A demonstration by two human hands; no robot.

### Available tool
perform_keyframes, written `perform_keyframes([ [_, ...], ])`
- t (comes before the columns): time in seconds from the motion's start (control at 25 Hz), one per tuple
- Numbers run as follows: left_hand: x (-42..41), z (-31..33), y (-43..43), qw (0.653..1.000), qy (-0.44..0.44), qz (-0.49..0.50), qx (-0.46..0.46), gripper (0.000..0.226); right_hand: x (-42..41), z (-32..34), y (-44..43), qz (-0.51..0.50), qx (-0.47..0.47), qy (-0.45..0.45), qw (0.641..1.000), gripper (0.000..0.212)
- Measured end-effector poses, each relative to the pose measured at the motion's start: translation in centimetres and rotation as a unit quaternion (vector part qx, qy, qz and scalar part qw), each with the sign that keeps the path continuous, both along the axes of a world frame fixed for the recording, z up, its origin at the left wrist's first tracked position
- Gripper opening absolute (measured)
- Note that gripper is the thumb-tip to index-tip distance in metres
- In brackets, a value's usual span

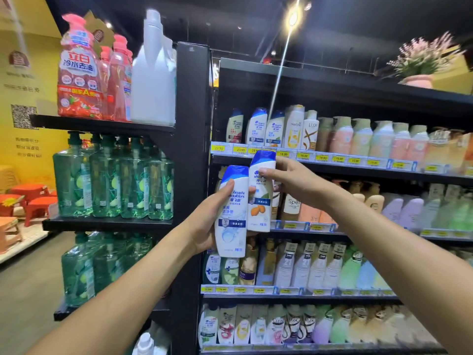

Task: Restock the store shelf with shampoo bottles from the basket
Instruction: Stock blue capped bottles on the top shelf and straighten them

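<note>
The water-print bottle (231, 213) is gripped round its middle by the left hand (204, 224), with the thumb laid across the front label. The almond-print bottle (261, 198) is pinched just under its blue cap by the right hand (294, 183), thumb on the front. Whether its base is also propped by the left fingers cannot be told. Both bottles are held upright and touching at the centre of the view, the almond-print one at three o'clock of the other, in front of the shelving and not yet on a shelf.

The bottles are judged to be stiff, smooth plastic, moderately heavy if full, and glossy enough to slip. A hold at the waist is judged safer than one near the tapered cap.

At twelve o'clock of the held pair, a row of matching bottles (256, 128) is seen on the top shelf (332, 166), behind a yellow price-tag strip (303, 155) that must be cleared. A black upright (190, 149) stands at nine o'clock, with green bottles (107, 180) beyond it. Packed rows lie from three to six o'clock.
</note>
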State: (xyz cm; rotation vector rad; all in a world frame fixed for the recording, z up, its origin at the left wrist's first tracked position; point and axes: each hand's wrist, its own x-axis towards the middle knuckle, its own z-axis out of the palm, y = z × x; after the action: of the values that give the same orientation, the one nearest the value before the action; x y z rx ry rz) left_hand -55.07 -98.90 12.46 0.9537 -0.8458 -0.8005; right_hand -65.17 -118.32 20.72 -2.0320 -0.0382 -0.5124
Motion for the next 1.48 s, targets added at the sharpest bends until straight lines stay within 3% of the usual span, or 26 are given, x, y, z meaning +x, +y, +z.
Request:
perform_keyframes([
  [0.28, 3.2, 1.8, -2.9, 0.997, -0.070, 0.020, -0.007, 0.048, 1.6, 3.0, -3.1, -0.008, -0.016, -0.002, 1.000, 0.031],
  [0.44, 5.9, 2.8, -4.7, 0.993, -0.111, 0.036, -0.019, 0.048, 2.5, 6.0, -4.8, -0.052, -0.073, -0.030, 0.996, 0.036],
  [0.6, 8.6, 4.4, -6.4, 0.987, -0.144, 0.074, -0.021, 0.050, 2.4, 11.0, -6.6, -0.097, -0.123, -0.069, 0.985, 0.028],
  [0.88, 11.7, 5.8, -9.0, 0.980, -0.172, 0.097, -0.037, 0.051, 2.9, 17.5, -10.5, -0.172, -0.192, -0.141, 0.956, 0.053],
  [1.08, 12.7, 6.0, -10.1, 0.969, -0.203, 0.137, -0.026, 0.060, 5.3, 18.2, -13.3, -0.196, -0.249, -0.161, 0.935, 0.052],
  [1.48, 13.7, 6.2, -11.9, 0.963, -0.212, 0.166, -0.023, 0.056, 9.4, 16.8, -17.5, -0.169, -0.263, -0.146, 0.939, 0.051],
])
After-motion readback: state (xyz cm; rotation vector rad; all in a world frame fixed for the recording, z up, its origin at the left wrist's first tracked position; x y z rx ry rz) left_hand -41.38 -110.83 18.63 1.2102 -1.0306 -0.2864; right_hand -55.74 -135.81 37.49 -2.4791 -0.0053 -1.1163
